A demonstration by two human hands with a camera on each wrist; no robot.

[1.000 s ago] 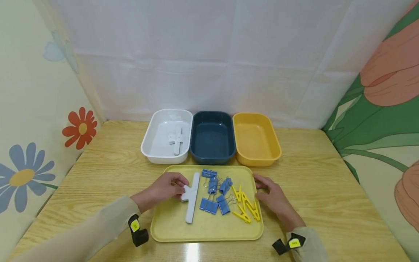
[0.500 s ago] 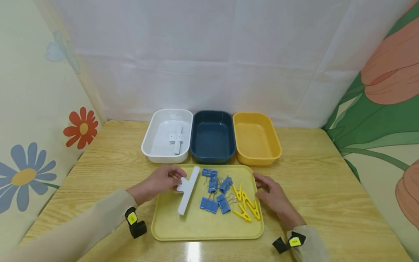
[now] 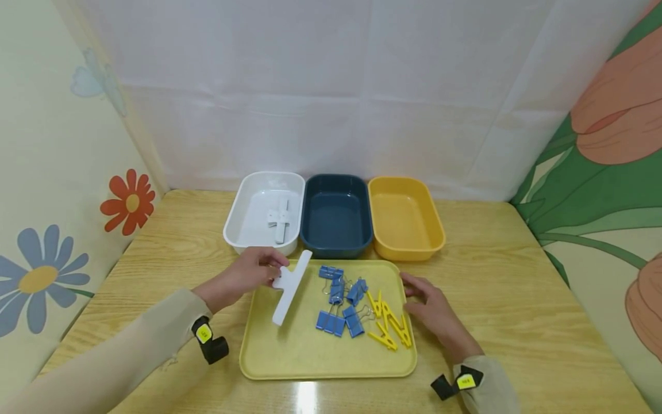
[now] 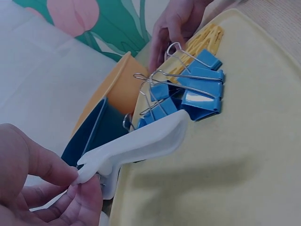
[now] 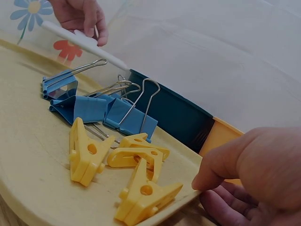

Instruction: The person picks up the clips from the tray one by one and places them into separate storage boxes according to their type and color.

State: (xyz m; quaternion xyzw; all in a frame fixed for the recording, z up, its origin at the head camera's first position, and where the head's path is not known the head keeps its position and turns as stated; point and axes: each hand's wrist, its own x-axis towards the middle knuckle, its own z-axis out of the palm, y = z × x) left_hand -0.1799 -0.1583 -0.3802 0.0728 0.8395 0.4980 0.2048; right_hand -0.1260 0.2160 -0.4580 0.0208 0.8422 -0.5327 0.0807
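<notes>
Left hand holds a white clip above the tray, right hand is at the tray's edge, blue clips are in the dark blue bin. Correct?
No: the head view shows the blue clips on the tray, not in the dark blue bin. The left hand does hold a white clip above the tray, and the right hand is at its edge.

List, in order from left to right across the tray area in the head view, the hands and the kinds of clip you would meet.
Left hand → white clip → blue binder clips → yellow pegs → right hand.
</notes>
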